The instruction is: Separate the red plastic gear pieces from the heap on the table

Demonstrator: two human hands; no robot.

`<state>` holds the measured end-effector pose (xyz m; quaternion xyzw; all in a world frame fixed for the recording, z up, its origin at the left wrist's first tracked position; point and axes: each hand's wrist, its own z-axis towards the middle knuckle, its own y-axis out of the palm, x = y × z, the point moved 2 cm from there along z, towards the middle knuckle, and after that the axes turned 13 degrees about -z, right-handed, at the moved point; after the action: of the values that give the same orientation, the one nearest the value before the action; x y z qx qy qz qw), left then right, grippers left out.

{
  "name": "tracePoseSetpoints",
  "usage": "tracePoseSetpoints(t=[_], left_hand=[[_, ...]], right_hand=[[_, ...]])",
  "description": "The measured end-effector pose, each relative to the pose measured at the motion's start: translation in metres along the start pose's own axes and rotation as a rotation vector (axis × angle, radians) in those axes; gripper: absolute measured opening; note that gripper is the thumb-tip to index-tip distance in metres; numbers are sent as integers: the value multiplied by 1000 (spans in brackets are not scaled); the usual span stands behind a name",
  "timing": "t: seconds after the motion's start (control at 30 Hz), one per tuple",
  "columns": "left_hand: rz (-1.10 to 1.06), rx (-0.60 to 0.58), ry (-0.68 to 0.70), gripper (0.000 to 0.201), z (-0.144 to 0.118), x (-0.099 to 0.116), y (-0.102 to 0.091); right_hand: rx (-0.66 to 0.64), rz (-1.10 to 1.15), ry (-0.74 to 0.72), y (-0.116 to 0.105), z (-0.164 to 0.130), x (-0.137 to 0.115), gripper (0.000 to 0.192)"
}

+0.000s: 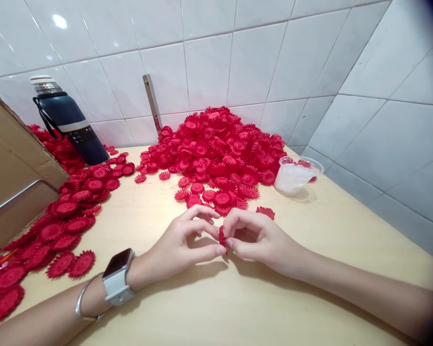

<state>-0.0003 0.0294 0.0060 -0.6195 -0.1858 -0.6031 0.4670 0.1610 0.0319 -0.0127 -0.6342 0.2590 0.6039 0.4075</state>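
Between my two hands, just above the table's middle, a small red fringed flower disc (222, 236) stands on edge. My right hand (256, 239) pinches it with thumb and index finger from the right. From the left, my left hand (187, 239) has its thumb and index fingertip closed on the disc's near side, its other fingers loosely curled. The fingers hide part of the disc. Beyond my hands lies a large pile of similar red fringed discs (216, 154), and one loose red disc (266, 212) sits just behind my right hand.
A clear plastic cup (294, 178) with whitish contents stands right of the pile. To the left are more scattered red discs (67, 226), a dark blue bottle (70, 122) and a cardboard box (18, 154). A metal strip (152, 103) leans against the tiled wall (209, 67).
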Motion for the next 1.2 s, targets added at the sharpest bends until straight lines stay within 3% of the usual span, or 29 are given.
tracePoseSetpoints(t=[0.53, 0.67, 1.07, 1.2], left_hand=[[25, -8, 2, 8, 0, -3, 1], [64, 49, 1, 9, -1, -4, 1], [185, 377, 19, 14, -1, -4, -7], [196, 439, 21, 14, 0, -8, -9]], right_hand=[[-36, -67, -32, 2, 0, 0, 10], [-26, -60, -30, 2, 1, 1, 14], [389, -195, 42, -9, -1, 2, 16], [456, -164, 56, -10, 0, 2, 15]])
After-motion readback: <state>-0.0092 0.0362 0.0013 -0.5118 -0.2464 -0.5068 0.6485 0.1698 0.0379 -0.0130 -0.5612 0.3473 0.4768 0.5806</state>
